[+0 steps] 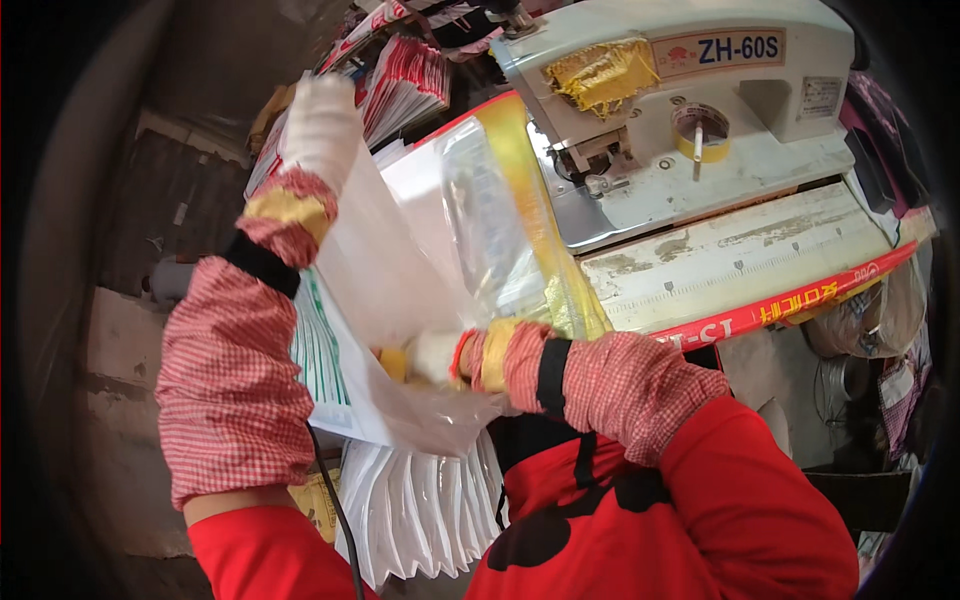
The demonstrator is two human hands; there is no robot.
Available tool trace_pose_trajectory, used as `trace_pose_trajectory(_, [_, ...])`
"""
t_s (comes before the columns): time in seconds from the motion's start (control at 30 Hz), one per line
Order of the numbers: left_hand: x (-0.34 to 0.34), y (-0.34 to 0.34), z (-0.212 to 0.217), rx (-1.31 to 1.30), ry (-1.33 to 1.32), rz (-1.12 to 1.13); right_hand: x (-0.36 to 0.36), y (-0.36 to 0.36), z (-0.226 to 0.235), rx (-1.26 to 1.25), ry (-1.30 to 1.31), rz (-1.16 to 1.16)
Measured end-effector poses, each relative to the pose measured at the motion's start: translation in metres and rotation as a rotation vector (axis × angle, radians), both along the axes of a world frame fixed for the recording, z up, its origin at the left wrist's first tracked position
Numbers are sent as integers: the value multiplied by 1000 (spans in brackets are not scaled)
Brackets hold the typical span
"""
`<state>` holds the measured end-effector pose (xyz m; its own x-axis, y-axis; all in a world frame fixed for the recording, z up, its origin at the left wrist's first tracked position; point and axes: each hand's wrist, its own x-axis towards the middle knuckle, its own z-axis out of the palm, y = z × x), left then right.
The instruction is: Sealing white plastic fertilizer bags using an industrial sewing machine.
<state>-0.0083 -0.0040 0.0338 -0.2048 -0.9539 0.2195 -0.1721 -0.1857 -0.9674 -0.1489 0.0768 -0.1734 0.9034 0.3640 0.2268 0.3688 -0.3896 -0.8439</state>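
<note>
My left hand (322,125), in a white glove and blurred, is raised at the upper left. It looks closed on the top edge of a translucent plastic bag (385,240), which stretches down from it. My right hand (430,358), gloved and smeared by motion, is lower down against the bag; its fingers are partly hidden, with a yellow patch beside them. Under the film lies a white sack (330,365) with green print. Right of the bag, a clear plastic piece (490,215) rests along a yellow sack edge (535,220).
A pale sewing machine (700,90) stands at the upper right, with a tape roll (700,130) and yellow thread (605,75) on it. A ruled table edge (735,260) with a red strip (790,300) runs below. Folded white sacks (415,505) hang near me; red-edged sacks (405,85) are stacked behind.
</note>
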Motion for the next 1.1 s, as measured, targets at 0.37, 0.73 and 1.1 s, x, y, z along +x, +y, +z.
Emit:
trace_pose_trajectory(0.37, [-42,-47,10,19,450,422,-123,-76,-36,-92,93,-303])
trace_pose_trajectory(0.73, [-44,-55,-3,81,384,431,-148,-143,10,216,194,-1125])
trace_pose_trajectory(1.1, [-38,-59,-25,137,471,394,-130,-111,12,522,506,-752])
